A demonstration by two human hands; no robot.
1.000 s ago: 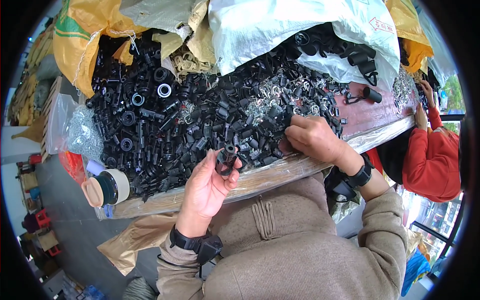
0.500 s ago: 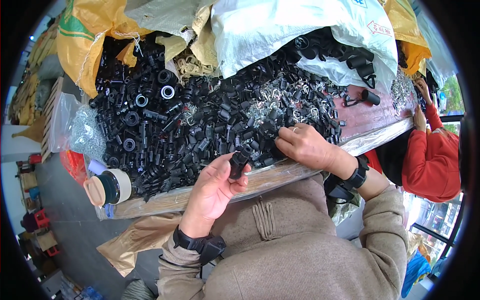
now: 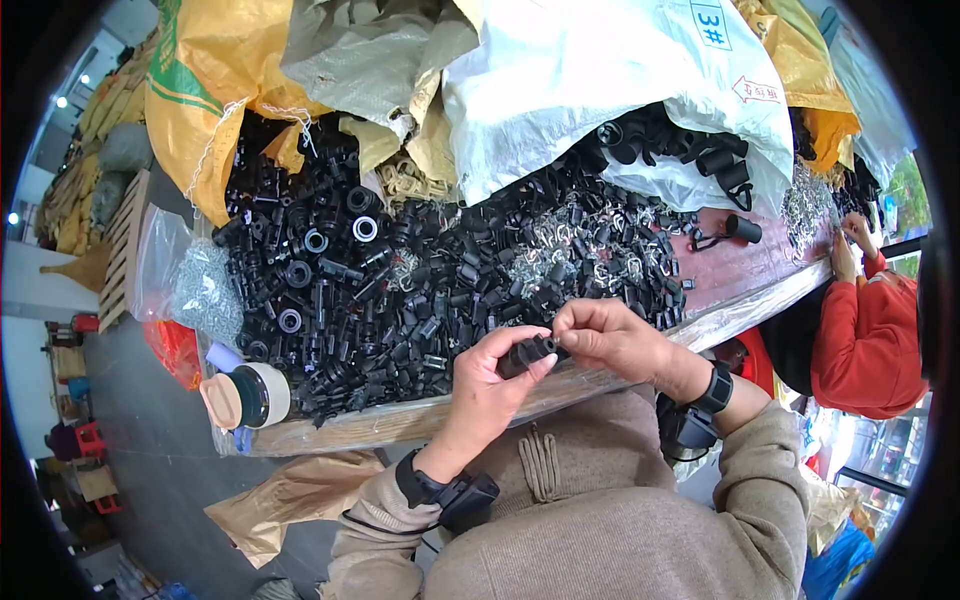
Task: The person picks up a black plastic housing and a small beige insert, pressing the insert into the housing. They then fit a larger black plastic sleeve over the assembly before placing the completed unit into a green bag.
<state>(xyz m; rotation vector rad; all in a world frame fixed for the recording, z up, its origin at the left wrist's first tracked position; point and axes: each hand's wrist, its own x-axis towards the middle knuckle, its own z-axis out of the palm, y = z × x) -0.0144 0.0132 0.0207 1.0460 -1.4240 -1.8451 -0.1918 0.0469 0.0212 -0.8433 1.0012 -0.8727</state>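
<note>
step: fitting something onto a black plastic fitting (image 3: 530, 352), by the look of it
left hand (image 3: 490, 385): fingers curled, clamping the fitting, held over the table edge (image 3: 400, 420)
right hand (image 3: 612, 340): fingertips pinched at the fitting's end; any small piece hidden
next: likely needs alignment, firm push
nearby: pile of black parts (image 3: 400, 290), wire clips (image 3: 590, 250)
</note>
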